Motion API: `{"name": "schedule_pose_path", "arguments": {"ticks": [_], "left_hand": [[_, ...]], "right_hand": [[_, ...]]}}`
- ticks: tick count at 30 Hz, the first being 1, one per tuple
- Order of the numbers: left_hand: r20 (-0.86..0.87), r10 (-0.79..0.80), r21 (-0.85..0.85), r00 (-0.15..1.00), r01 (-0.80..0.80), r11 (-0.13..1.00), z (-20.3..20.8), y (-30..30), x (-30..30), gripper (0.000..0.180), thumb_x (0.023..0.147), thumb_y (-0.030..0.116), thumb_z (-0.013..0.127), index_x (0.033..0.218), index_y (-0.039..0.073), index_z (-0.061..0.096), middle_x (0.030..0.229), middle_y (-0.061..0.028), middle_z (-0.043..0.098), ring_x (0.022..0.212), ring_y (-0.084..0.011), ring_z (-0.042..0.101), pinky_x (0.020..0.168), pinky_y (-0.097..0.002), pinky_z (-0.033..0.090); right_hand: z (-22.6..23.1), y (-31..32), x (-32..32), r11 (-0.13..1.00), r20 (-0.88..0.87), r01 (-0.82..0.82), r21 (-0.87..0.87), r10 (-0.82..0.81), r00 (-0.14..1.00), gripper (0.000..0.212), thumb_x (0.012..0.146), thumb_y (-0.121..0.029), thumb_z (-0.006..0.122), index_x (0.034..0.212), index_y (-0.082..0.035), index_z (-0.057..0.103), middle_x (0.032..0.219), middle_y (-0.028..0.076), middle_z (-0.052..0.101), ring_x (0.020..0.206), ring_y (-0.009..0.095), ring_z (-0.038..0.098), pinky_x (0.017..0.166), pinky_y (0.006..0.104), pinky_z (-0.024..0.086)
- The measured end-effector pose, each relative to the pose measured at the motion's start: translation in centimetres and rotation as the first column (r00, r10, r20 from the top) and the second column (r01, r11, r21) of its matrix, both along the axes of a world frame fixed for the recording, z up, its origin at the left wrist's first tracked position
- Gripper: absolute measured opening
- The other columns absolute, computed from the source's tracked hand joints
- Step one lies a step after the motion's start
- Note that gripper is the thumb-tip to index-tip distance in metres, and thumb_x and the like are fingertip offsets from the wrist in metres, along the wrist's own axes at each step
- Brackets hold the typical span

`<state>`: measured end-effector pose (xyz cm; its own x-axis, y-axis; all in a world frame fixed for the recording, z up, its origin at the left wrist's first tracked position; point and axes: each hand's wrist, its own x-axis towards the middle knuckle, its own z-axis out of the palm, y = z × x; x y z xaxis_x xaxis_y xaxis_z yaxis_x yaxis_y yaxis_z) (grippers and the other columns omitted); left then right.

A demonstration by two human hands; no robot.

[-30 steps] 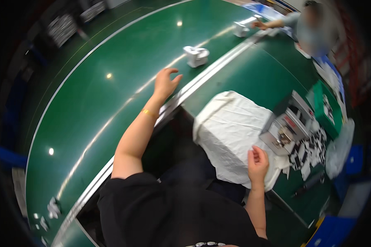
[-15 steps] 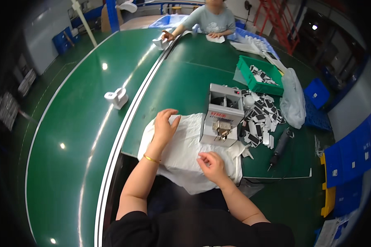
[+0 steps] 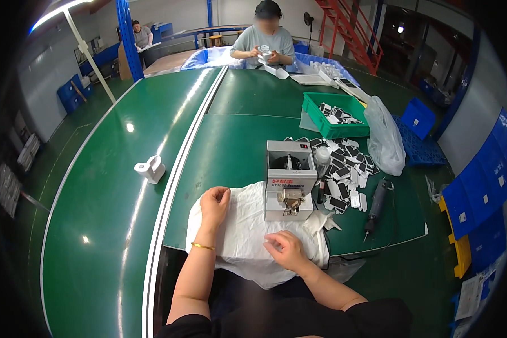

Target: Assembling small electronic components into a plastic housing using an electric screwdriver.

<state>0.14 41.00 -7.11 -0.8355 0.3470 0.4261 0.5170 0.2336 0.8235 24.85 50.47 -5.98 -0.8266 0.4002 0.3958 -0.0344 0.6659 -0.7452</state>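
My left hand (image 3: 215,207) hovers over the left part of a white cloth (image 3: 245,211), its fingers curled in and nothing seen in them. My right hand (image 3: 287,249) is over the cloth's right side, loosely bent with fingers apart and holding nothing visible. Just beyond the right hand stands a grey bench machine (image 3: 290,180) with a metal clamp-like fitting on its front. Left of my hands, across a white rail, a white hollow plastic part (image 3: 151,169) stands on the green belt (image 3: 101,203).
Right of the machine lie a pile of small black-and-white pieces (image 3: 346,169) and a dark electric screwdriver (image 3: 379,207). Behind them are a green crate (image 3: 335,115) and a clear plastic bag (image 3: 385,135). A co-worker (image 3: 267,42) across the table holds a white part.
The view has tilted up. My left hand's fingers have curled in, while my right stays loosely bent. The co-worker's hand has left the belt; both their hands now hold a white part.
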Motion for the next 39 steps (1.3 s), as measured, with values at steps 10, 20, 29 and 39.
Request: {"name": "schedule_pose_path", "arguments": {"ticks": [10, 20, 29, 39], "left_hand": [[0.038, -0.030, -0.057, 0.999, 0.033, 0.998, 0.0, -0.3, 0.1, 0.015, 0.086, 0.014, 0.073, 0.089, -0.001, 0.072, 0.079, -0.0086, 0.069, 0.070, -0.0153, 0.065, 0.068, -0.0287, 0.052], [0.037, -0.027, -0.053, 0.999, 0.029, 0.998, -0.4, 0.1, -0.4, 0.016, 0.084, 0.016, 0.072, 0.086, 0.000, 0.072, 0.076, -0.0113, 0.069, 0.067, -0.0195, 0.065, 0.065, -0.0315, 0.051], [0.030, -0.023, -0.117, 0.999, 0.026, 0.993, -0.1, 0.1, 0.0, 0.018, 0.085, 0.018, 0.072, 0.087, 0.000, 0.072, 0.079, -0.0123, 0.068, 0.070, -0.0209, 0.065, 0.066, -0.0325, 0.051], [-0.121, -0.004, -0.149, 0.993, -0.014, 0.989, -0.2, 0.3, 0.6, 0.013, 0.083, 0.016, 0.072, 0.083, 0.004, 0.071, 0.081, -0.0126, 0.066, 0.080, -0.0279, 0.061, 0.071, -0.0371, 0.049]], "right_hand": [[-0.2, 0.0, 0.0, 1.000, -0.055, -0.011, 0.009, 0.012, 0.998, 0.016, 0.082, -0.012, 0.074, 0.095, -0.002, 0.070, 0.077, 0.007, 0.065, 0.065, 0.019, 0.060, 0.060, 0.0296, 0.050], [-0.5, 0.1, -0.2, 0.999, 0.001, 0.008, -0.047, -0.008, 1.000, 0.016, 0.083, -0.015, 0.074, 0.096, -0.005, 0.070, 0.078, 0.006, 0.066, 0.071, 0.021, 0.062, 0.065, 0.0329, 0.051], [0.3, -0.2, 0.0, 0.999, -0.007, 0.003, -0.045, -0.004, 1.000, 0.016, 0.083, -0.013, 0.074, 0.096, -0.005, 0.070, 0.078, 0.006, 0.066, 0.070, 0.020, 0.062, 0.063, 0.0308, 0.051], [0.4, -0.2, 0.2, 0.999, -0.013, 0.003, -0.052, -0.004, 1.000, 0.014, 0.083, -0.013, 0.075, 0.094, -0.005, 0.071, 0.079, 0.006, 0.067, 0.071, 0.021, 0.063, 0.062, 0.0306, 0.052]]}}
